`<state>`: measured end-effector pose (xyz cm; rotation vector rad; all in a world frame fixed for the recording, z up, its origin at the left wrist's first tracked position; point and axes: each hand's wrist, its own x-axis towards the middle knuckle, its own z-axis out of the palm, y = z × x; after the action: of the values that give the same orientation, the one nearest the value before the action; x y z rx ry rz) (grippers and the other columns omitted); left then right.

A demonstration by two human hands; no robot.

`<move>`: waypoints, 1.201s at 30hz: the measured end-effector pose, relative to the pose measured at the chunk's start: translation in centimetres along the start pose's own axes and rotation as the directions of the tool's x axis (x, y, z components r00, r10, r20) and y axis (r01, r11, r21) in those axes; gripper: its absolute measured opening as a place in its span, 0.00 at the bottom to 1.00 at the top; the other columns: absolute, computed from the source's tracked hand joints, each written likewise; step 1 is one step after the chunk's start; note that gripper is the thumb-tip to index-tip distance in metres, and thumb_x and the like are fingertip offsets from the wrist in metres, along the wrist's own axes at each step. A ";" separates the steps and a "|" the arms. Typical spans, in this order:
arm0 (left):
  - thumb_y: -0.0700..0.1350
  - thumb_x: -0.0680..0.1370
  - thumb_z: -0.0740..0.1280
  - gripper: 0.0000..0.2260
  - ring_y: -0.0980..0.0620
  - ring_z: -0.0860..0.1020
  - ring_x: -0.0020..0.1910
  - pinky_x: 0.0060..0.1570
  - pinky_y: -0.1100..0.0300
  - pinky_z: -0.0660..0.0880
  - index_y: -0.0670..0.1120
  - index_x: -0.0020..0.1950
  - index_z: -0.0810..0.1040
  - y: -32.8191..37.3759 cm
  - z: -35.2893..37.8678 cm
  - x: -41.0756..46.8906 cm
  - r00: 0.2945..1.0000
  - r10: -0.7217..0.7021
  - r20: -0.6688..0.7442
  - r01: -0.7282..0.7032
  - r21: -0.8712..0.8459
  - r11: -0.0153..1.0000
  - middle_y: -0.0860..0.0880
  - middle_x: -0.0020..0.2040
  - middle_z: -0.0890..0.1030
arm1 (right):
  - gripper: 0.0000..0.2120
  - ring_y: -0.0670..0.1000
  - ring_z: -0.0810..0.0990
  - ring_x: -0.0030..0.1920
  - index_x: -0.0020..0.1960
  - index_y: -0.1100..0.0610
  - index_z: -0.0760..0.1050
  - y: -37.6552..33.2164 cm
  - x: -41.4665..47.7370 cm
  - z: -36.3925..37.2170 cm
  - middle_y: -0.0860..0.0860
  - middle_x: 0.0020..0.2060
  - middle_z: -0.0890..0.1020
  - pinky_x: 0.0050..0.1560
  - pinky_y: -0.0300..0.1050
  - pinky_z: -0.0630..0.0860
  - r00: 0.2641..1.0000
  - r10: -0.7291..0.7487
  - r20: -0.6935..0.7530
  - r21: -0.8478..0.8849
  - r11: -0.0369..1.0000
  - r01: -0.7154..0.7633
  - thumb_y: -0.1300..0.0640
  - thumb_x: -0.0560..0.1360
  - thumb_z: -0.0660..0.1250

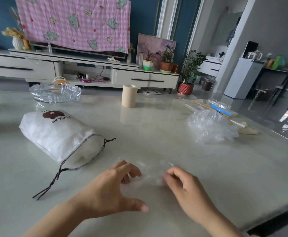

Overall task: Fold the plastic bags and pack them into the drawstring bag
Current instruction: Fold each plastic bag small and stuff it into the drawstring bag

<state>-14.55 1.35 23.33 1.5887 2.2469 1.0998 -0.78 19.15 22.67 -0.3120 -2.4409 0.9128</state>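
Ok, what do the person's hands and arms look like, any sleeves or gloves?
Both the left hand and right hand are bare: no gloves, rings or watch show. The left forearm and right forearm are bare to the picture's edge, no sleeve in view.

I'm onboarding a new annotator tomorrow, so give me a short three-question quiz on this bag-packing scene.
1. True or false: the drawstring bag lies on its side, cords trailing on the table.
2. What lies between the left hand and right hand? A) clear plastic bag B) sock C) book
3. On which side of the person sits the crumpled pile of plastic bags?
Key: 1 true; 2 A; 3 the right.
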 end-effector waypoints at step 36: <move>0.49 0.67 0.71 0.13 0.59 0.61 0.20 0.20 0.70 0.58 0.44 0.36 0.70 -0.5 -1.4 3.6 0.931 -0.356 -0.084 0.230 -0.621 0.749 0.55 0.20 0.69 | 0.31 0.35 0.78 0.54 0.63 0.49 0.70 -2.1 7.3 -2.2 0.45 0.56 0.80 0.45 0.23 0.70 0.848 0.206 0.489 0.414 0.801 -0.433 0.44 0.64 0.76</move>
<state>-17.14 3.76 24.96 0.8582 1.8593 1.7069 -5.82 21.50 28.25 -0.3785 -2.4189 1.9204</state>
